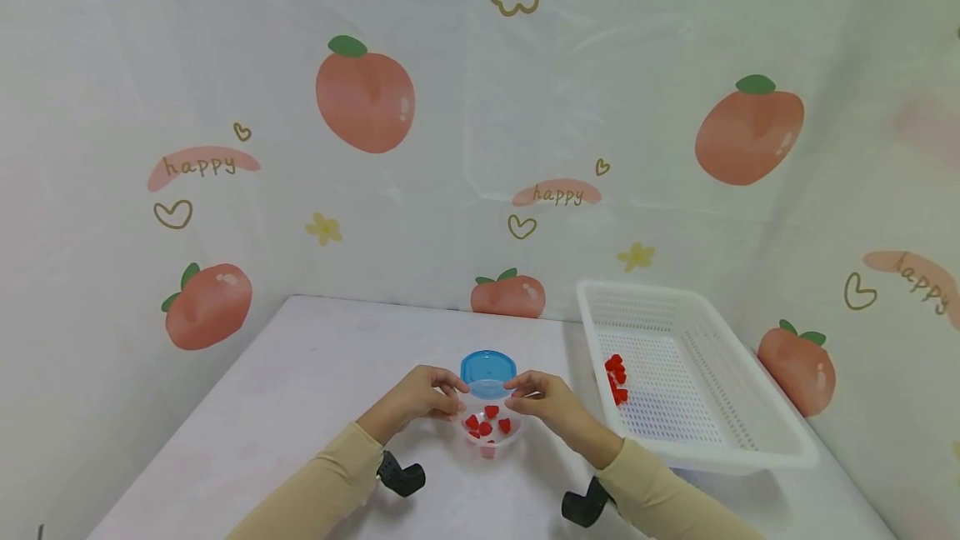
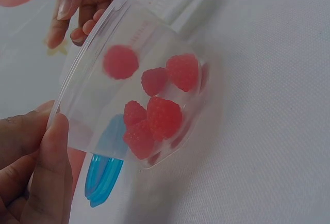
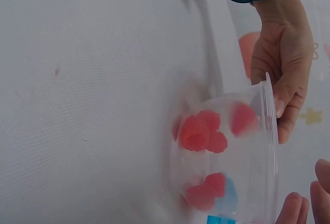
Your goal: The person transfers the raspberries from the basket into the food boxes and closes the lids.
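Observation:
A clear plastic tub (image 1: pixel 455 438) stands on the table between the two hands, with several red raspberries (image 2: pixel 165 118) inside it. One raspberry (image 3: pixel 243 118) is higher than the others, below the rim, and looks blurred in the right wrist view. My left hand (image 1: pixel 416 397) pinches the tub's rim (image 2: pixel 77 72) on its left side, thumb and finger at the edge. Across the opening, my right hand (image 1: pixel 553 408) hovers beside the rim with its fingers loosely bent and spread, nothing visible between them. Behind the tub lies a blue lid (image 1: pixel 488 365).
A large white perforated basket (image 1: pixel 757 373) stands to the right, with several red raspberries (image 1: pixel 617 367) against its left wall. The white table (image 1: pixel 300 373) meets a printed cloth backdrop (image 1: pixel 450 107) at the back and sides. Black wrist mounts (image 1: pixel 401 477) hang under both forearms.

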